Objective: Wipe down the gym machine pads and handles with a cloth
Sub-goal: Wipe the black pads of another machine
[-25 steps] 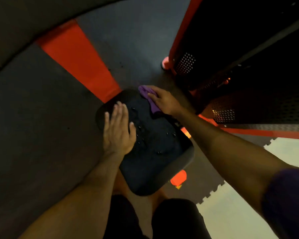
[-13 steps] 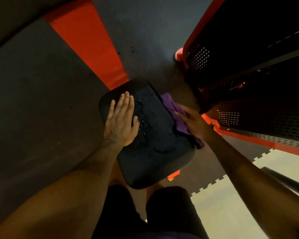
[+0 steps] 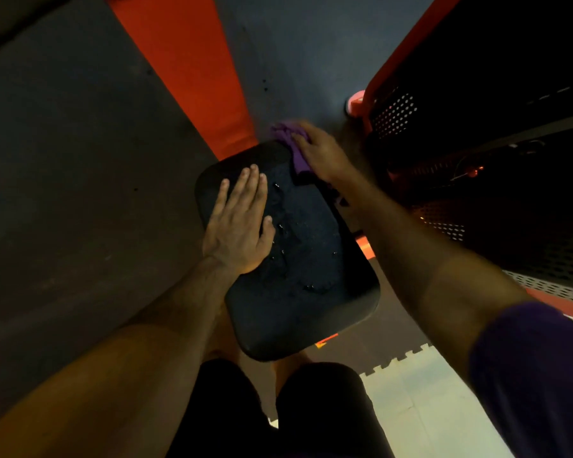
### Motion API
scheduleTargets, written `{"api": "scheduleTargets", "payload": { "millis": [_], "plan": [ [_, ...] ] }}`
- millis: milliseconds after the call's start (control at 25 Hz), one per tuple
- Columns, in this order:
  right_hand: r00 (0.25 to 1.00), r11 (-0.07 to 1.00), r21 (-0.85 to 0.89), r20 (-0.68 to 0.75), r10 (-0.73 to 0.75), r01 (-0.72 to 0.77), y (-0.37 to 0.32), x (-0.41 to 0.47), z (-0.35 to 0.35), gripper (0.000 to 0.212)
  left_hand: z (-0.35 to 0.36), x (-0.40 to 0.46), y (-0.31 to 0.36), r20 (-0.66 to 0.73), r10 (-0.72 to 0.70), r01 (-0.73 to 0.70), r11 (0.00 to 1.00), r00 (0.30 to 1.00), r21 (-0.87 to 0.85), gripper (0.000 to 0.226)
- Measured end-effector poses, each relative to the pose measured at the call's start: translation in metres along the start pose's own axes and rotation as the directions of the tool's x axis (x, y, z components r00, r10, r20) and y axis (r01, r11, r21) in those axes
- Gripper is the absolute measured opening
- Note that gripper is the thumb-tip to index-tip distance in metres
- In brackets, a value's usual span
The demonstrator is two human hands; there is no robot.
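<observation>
A black rounded seat pad (image 3: 311, 279) sits below me in the middle of the view, with small wet droplets shining on its top. My left hand (image 3: 239, 223) lies flat on the pad's left side, fingers straight and together. At the pad's far right corner my right hand (image 3: 321, 152) presses a purple cloth (image 3: 290, 143) onto the pad; part of the cloth is hidden under the palm and some sticks out past the fingers.
The orange and black machine frame (image 3: 394, 117) with perforated panels rises on the right, close to my right arm. Dark rubber floor with an orange stripe (image 3: 192, 67) lies beyond the pad. A pale interlocking mat (image 3: 420, 408) is at lower right. My legs are below.
My right hand moved the cloth from the pad's right edge back up to its far right corner. The left hand stayed flat on the pad.
</observation>
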State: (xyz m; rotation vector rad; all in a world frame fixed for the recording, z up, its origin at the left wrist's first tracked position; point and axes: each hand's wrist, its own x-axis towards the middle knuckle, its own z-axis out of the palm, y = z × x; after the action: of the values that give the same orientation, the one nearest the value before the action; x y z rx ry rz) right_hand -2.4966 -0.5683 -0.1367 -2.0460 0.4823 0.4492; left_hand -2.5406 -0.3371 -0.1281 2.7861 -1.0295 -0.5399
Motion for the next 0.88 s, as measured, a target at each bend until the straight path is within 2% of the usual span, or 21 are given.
{"api": "scheduleTargets", "payload": {
  "millis": [80, 160, 240, 320, 400, 480, 560, 640, 720, 800, 880],
  "plan": [
    [0.990, 0.990, -0.131, 0.137, -0.041, 0.059, -0.012, 0.028, -0.004, 0.029, 0.001, 0.000, -0.001, -0.020, 0.001, -0.002, 1.000, 1.000, -0.019, 0.075],
    [0.976, 0.962, -0.234, 0.193, -0.096, 0.141, -0.023, 0.028, -0.015, 0.032, 0.000, 0.000, 0.001, -0.035, -0.008, 0.007, 1.000, 0.999, -0.025, 0.074],
    [0.978, 0.924, -0.341, 0.171, -0.118, 0.171, -0.027, 0.008, -0.032, 0.036, -0.005, -0.004, 0.002, -0.021, -0.017, 0.016, 1.000, 1.000, -0.014, 0.074],
    [0.990, 0.898, -0.421, 0.100, -0.098, 0.131, -0.022, -0.024, -0.052, 0.037, -0.018, -0.004, -0.001, 0.012, 0.005, -0.004, 0.998, 1.000, -0.066, 0.074],
    [0.994, 0.878, -0.466, 0.038, -0.098, 0.104, -0.016, -0.066, -0.074, 0.041, -0.045, -0.010, -0.016, 0.020, 0.109, -0.107, 0.992, 0.994, -0.067, 0.069],
    [0.989, 0.828, -0.542, 0.068, -0.131, 0.147, -0.022, -0.101, -0.085, 0.049, -0.095, -0.021, -0.047, -0.102, 0.277, -0.271, 0.960, 0.956, 0.069, 0.057],
    [0.979, 0.781, -0.590, 0.113, -0.172, 0.205, -0.032, -0.117, -0.083, 0.048, -0.162, -0.032, -0.082, -0.227, 0.402, -0.336, 0.899, 0.887, 0.281, 0.055],
    [0.958, 0.729, -0.622, 0.162, -0.235, 0.284, -0.053, -0.123, -0.069, 0.047, -0.231, -0.033, -0.113, -0.279, 0.521, -0.357, 0.806, 0.807, 0.472, 0.056],
    [0.948, 0.724, -0.612, 0.217, -0.233, 0.318, -0.072, -0.115, -0.052, 0.052, -0.278, -0.014, -0.137, -0.192, 0.608, -0.382, 0.681, 0.770, 0.625, 0.057],
    [0.963, 0.750, -0.609, 0.228, -0.145, 0.257, -0.089, -0.092, -0.042, 0.061, -0.304, 0.010, -0.154, -0.053, 0.624, -0.421, 0.585, 0.779, 0.693, 0.059],
    [0.965, 0.706, -0.667, 0.244, -0.092, 0.236, -0.100, -0.058, -0.031, 0.047, -0.314, 0.025, -0.169, 0.033, 0.662, -0.471, 0.498, 0.749, 0.728, 0.058]
  ]
}}
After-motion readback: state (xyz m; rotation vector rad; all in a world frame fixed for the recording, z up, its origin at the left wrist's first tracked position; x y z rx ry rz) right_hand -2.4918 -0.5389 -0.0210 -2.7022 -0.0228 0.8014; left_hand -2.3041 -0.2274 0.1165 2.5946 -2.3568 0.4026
